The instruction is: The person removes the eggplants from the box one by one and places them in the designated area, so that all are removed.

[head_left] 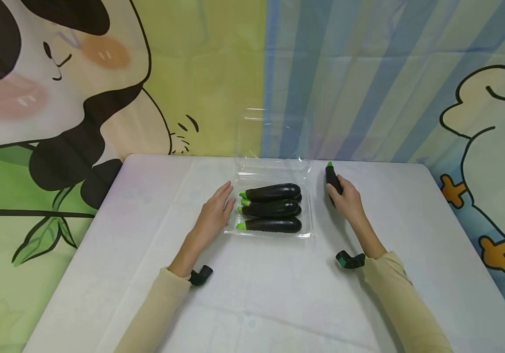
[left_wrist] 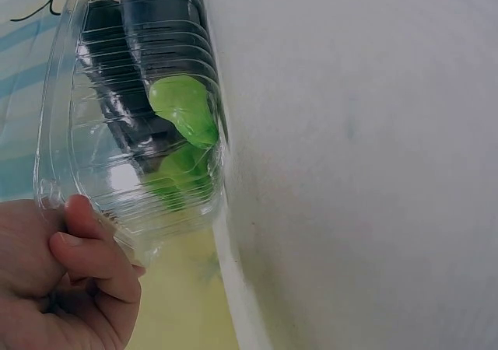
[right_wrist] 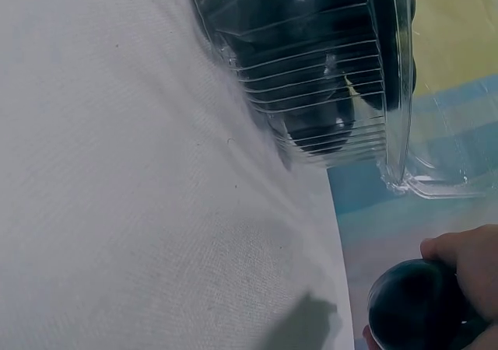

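On the table a clear plastic box [head_left: 307, 230] holds several dark eggplants [head_left: 274, 225], their green stem ends to the left, some stacked. My left hand [head_left: 210, 213] is at the box's left rim. In the left wrist view its curled fingers [left_wrist: 101, 264] pinch the box's corner edge. To the right of the box, my right hand [head_left: 346, 198] grips another eggplant [head_left: 332, 176], green tip pointing away from me. From the right wrist the rounded end of that eggplant [right_wrist: 412, 307] shows between the thumb and fingers, beside the box's right side.
The box's clear lid [head_left: 274, 132] stands open at the back, against a printed curtain [head_left: 208, 73]. A white cloth covers the table [head_left: 252, 304], whose far edge runs just behind the box. Each wrist carries a small black camera [head_left: 350, 260].
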Motion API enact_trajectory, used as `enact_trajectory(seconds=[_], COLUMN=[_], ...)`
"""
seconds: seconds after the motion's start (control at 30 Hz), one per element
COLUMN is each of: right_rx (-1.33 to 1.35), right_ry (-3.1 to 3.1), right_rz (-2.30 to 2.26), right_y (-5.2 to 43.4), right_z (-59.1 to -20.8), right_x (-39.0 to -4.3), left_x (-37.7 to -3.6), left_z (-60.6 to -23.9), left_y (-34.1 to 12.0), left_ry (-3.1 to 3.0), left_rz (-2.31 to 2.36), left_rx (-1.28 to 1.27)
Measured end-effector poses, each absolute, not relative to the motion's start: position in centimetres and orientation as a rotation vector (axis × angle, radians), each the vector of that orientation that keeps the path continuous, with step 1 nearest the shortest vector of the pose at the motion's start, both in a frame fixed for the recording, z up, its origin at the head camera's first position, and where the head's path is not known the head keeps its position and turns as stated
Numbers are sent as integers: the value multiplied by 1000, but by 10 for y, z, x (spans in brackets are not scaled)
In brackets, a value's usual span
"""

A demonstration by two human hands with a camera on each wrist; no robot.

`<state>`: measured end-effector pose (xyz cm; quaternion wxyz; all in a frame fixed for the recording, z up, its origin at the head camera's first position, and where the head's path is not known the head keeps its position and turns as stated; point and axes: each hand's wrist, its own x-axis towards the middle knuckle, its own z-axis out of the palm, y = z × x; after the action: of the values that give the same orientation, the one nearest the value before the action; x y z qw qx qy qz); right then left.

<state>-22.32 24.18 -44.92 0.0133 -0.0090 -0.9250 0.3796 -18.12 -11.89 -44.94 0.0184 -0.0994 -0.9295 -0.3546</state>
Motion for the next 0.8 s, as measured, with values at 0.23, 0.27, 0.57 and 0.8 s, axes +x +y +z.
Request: enact_trajectory(seconds=[0.23,0.27,0.57,0.8], right_rx=[-53,-61,-85,-25], right_ry=[-2904,-2908,-2922,-2943], right_rz=[1197,1197,1206,1200], right_y=[244,244,243,241], right_z=[-450,-451,-451,-451], right_x=[-228,-228,-230,-232], left_x=[-181,-181,-181,-181], left_z=[-449,-449,-448,-447], left_y=[-119,-119,-118,-118], left_ry=[-2886,-2888,-2894,-2903], left_rz=[-1090,-1088,-1083,-1086], left_rx=[-310,-310,-308,-294])
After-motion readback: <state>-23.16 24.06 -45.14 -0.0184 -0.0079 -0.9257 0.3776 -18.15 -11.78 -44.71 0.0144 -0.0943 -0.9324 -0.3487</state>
